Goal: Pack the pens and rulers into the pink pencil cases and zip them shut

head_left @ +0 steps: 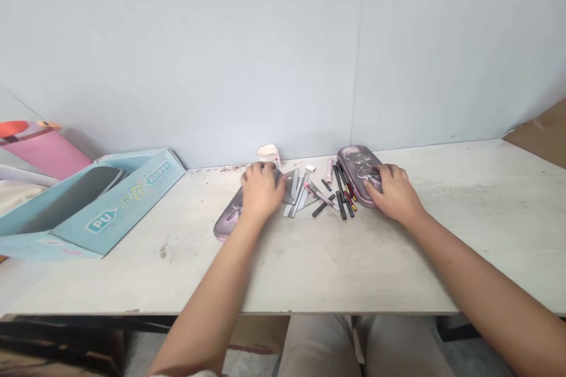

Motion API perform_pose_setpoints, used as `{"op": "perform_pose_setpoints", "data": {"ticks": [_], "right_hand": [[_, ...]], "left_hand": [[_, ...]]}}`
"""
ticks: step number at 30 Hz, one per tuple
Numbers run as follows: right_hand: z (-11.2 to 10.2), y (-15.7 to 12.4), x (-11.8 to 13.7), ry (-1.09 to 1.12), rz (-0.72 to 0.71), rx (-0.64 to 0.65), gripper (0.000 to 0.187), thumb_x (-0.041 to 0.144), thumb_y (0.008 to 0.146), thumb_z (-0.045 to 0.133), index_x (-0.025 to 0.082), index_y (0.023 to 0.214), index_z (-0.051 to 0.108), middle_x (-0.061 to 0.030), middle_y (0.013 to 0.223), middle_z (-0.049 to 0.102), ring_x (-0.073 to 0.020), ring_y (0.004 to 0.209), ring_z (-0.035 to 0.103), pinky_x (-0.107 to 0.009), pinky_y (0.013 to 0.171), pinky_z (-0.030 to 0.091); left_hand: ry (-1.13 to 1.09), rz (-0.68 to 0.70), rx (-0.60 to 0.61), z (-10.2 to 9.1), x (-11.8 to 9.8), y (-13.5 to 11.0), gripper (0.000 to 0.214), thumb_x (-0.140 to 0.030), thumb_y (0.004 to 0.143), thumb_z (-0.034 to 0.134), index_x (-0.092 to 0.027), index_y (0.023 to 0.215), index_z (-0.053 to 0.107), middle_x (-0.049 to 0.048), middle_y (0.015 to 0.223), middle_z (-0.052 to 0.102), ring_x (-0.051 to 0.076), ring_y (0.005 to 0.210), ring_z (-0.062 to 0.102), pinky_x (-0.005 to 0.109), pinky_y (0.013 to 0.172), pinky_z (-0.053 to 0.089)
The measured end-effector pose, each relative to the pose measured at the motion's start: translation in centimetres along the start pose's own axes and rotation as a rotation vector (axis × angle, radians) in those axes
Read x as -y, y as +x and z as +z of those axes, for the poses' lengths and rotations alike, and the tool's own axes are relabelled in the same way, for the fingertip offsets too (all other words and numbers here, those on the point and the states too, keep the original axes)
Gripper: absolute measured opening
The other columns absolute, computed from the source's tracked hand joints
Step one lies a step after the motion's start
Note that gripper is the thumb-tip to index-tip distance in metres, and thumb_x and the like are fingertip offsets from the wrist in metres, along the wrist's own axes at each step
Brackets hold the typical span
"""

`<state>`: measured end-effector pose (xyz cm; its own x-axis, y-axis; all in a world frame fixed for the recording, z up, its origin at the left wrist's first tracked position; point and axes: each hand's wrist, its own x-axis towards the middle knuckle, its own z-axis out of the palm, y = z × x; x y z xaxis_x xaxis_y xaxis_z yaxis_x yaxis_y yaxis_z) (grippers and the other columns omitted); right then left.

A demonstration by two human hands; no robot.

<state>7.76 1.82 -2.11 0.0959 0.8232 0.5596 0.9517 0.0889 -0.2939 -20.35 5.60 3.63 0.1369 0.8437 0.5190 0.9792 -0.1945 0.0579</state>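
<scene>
Left hand is cupped over the end of a pencil case; can't tell if it's gripping. Right hand is flat, fingers spread on a second pencil case. Both cases look shut (no contents showing). Between them on the tabletop: loose rulers, black pens, a pink marker and a white eraser, all lying out, none in a case as far as shows. Behind them, a paper cup. Off to the left, a light-blue cardboard box.
</scene>
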Motion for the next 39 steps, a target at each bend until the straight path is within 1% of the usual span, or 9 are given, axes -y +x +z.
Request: {"op": "perform_pose_setpoints", "data": {"ticks": [6,10,14,18,23,28,32,35,39], "right_hand": [[0.9,-0.6,2.6,0.074,-0.071,0.064,0.045,0.044,0.085,0.039,0.012,0.113,0.052,-0.018,0.113,0.05,-0.0311,0.11,0.042,-0.043,0.09,0.04],[1.1,-1.0,3.0,0.149,-0.12,0.04,0.041,0.042,0.085,0.04,0.013,0.111,0.053,-0.0177,0.112,0.05,-0.0305,0.11,0.043,-0.044,0.089,0.041],[0.5,-0.9,2.6,0.239,-0.134,-0.028,0.036,0.038,0.085,0.043,0.012,0.107,0.054,-0.0173,0.111,0.05,-0.0295,0.11,0.043,-0.045,0.092,0.039],[-2.1,0.0,3.4,0.409,-0.145,-0.05,0.028,0.035,0.086,0.041,0.017,0.102,0.055,-0.0125,0.105,0.054,-0.0251,0.104,0.049,-0.043,0.088,0.042],[-8.3,1.7,5.5,0.629,-0.316,0.03,0.027,0.03,0.09,0.035,0.02,0.107,0.053,-0.0085,0.11,0.057,-0.0178,0.104,0.053,-0.035,0.088,0.043],[-13.0,2.0,6.7,0.547,-0.656,0.565,0.027,0.022,0.086,0.041,0.022,0.109,0.055,-0.004,0.112,0.061,-0.0152,0.102,0.055,-0.03,0.087,0.044],[-13.7,0.7,6.6,0.305,-0.636,0.782,0.013,0.016,0.08,0.049,0.02,0.087,0.06,-0.0013,0.084,0.065,-0.013,0.072,0.059,-0.023,0.062,0.044],[-13.7,0.4,6.2,0.079,-0.669,0.586,0.008,0.015,0.077,0.053,0.02,0.077,0.06,-0.0037,0.079,0.063,-0.0149,0.07,0.056,-0.025,0.057,0.039],[-14.9,2.5,4.4,-0.189,-0.734,0.05,0.018,0.012,0.081,0.044,0.021,0.079,0.06,-0.0057,0.084,0.063,-0.0199,0.083,0.053,-0.031,0.067,0.034]], "left_hand": [[0.03,-0.371,0.353,-1.9,5.5,0.3,0.068,-0.064,0.075,0.041,-0.009,0.114,0.05,0.0242,0.11,0.058,0.037,0.101,0.056,0.044,0.078,0.044],[-0.39,-0.646,0.636,-2.2,6.9,-0.1,0.073,-0.074,0.056,0.056,-0.012,0.093,0.059,0.0176,0.086,0.069,0.031,0.077,0.065,0.035,0.064,0.048],[-0.809,-0.745,0.683,-2.9,6.7,-1.2,0.059,-0.065,0.054,0.066,-0.013,0.08,0.06,0.0156,0.073,0.069,0.027,0.065,0.065,0.034,0.058,0.05],[-1.067,-0.553,0.593,-5.2,4.5,-2.0,0.06,-0.056,0.058,0.07,-0.015,0.101,0.056,0.0114,0.089,0.07,0.023,0.073,0.066,0.033,0.064,0.052],[-0.844,0.001,0.629,-8.3,0.2,-2.1,0.06,-0.048,0.057,0.072,-0.02,0.107,0.057,0.0062,0.101,0.066,0.025,0.091,0.062,0.03,0.076,0.048],[-0.636,0.434,0.826,-10.0,-3.8,-2.1,0.052,-0.043,0.057,0.073,-0.023,0.103,0.061,0.0002,0.083,0.066,0.02,0.075,0.061,0.024,0.061,0.041],[-0.465,0.583,0.848,-10.2,-5.7,-2.1,0.051,-0.051,0.054,0.072,-0.025,0.098,0.062,-0.0023,0.062,0.06,0.017,0.056,0.054,0.024,0.05,0.032],[-0.397,0.575,0.759,-10.0,-6.3,-2.1,0.054,-0.054,0.051,0.073,-0.025,0.095,0.063,-0.0014,0.061,0.059,0.018,0.057,0.054,0.025,0.052,0.032],[-0.492,0.362,0.473,-10.1,-6.5,-1.7,0.05,-0.058,0.06,0.066,-0.023,0.095,0.062,0.0029,0.078,0.065,0.021,0.071,0.058,0.027,0.06,0.038]]}}
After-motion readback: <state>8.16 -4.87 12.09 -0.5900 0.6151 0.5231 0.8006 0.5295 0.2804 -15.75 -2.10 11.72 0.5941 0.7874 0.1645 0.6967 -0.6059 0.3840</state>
